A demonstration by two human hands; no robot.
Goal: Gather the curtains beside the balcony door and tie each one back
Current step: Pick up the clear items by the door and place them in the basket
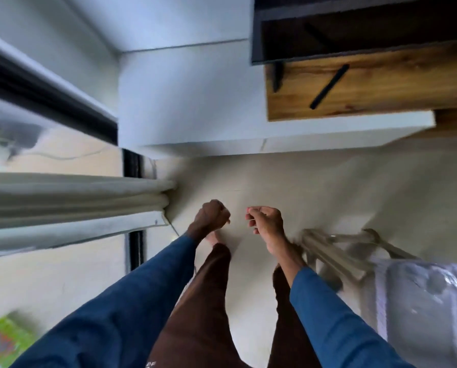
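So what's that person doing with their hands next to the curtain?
A person in blue sleeves stands beside the pale curtain, which hangs bunched in folds by the glass door. Neither hand touches it. The left hand is curled into a fist with nothing showing in it. The right hand is curled too, but it is too blurry to tell whether it pinches something thin. No tie shows around the curtain.
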